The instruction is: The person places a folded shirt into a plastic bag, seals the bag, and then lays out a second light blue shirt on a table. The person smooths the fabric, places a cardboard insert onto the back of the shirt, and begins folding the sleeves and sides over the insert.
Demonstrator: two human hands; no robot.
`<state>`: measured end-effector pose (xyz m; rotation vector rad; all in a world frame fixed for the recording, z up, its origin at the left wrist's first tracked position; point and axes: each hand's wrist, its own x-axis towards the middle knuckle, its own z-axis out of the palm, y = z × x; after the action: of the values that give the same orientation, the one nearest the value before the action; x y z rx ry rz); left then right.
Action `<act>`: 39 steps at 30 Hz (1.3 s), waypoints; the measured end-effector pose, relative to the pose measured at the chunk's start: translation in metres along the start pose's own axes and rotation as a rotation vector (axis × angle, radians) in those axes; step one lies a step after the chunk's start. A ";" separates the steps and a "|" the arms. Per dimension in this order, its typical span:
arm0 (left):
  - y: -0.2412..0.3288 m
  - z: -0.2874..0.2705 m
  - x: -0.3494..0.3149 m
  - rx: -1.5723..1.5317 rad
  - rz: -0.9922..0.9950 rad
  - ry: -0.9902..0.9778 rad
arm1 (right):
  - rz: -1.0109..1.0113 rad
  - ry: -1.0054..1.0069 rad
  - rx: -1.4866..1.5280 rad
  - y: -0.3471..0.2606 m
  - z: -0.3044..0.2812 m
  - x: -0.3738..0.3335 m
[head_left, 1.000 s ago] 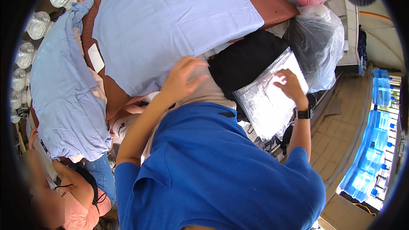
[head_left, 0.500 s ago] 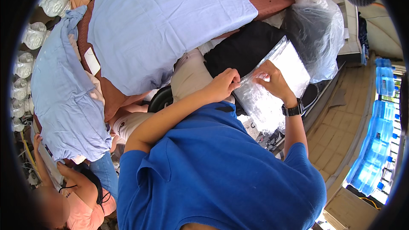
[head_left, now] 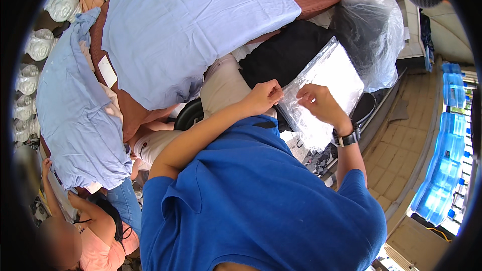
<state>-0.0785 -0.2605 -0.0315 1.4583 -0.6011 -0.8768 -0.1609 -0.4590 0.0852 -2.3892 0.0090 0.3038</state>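
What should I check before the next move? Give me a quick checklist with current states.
1. Both hands visible: ok; left hand and right hand show plainly.
2. Left hand gripping the clear plastic stack: cannot tell; its fingertips are at the left edge.
3. Right hand gripping plastic: cannot tell.
4. Plastic layers distinguishable: not ok; glare washes out much of the surface.
5. Co-worker's hand away from the stack: ok, far left.
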 end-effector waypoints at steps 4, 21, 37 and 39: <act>0.004 0.001 -0.001 0.062 0.002 0.007 | 0.157 -0.002 0.148 -0.015 -0.054 -0.002; 0.159 -0.126 -0.080 -0.249 0.343 0.284 | -0.524 0.032 0.914 -0.190 -0.064 0.206; 0.113 -0.309 -0.154 -0.263 0.058 0.828 | -0.746 -0.086 0.302 -0.237 0.075 0.362; 0.117 -0.319 -0.158 -0.348 0.035 0.749 | -0.561 -0.467 0.586 -0.230 0.080 0.367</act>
<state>0.1049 0.0430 0.0898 1.3207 0.0863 -0.3284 0.1990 -0.2057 0.0995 -1.6126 -0.6786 0.4970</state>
